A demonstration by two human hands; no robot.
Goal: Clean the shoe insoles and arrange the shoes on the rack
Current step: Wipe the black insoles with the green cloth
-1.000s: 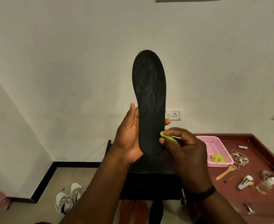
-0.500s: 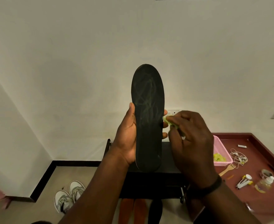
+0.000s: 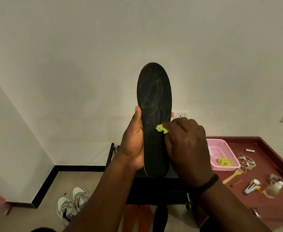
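My left hand [image 3: 134, 144] holds a black insole [image 3: 154, 97] upright in front of me, gripping its lower half from the left edge. Pale smear marks cover its upper part. My right hand [image 3: 187, 148] pinches a small green wad of cloth [image 3: 161, 128] and presses it against the insole's middle. Below my arms stands the black shoe rack [image 3: 155, 190]. A pair of white sneakers [image 3: 72, 206] sits on the floor to its left. Two orange insoles [image 3: 137, 218] and one black insole [image 3: 160, 218] lie on the floor under the rack.
A maroon table [image 3: 262, 206] at the right carries a pink basket [image 3: 221, 146] with green cloth in it, a white cable, a wooden fork, small bottles and clips. White walls close in behind and at the left.
The insole has come lower in my view. My right hand with the green cloth rose from the heel area to the right edge, then moved onto the insole's middle.
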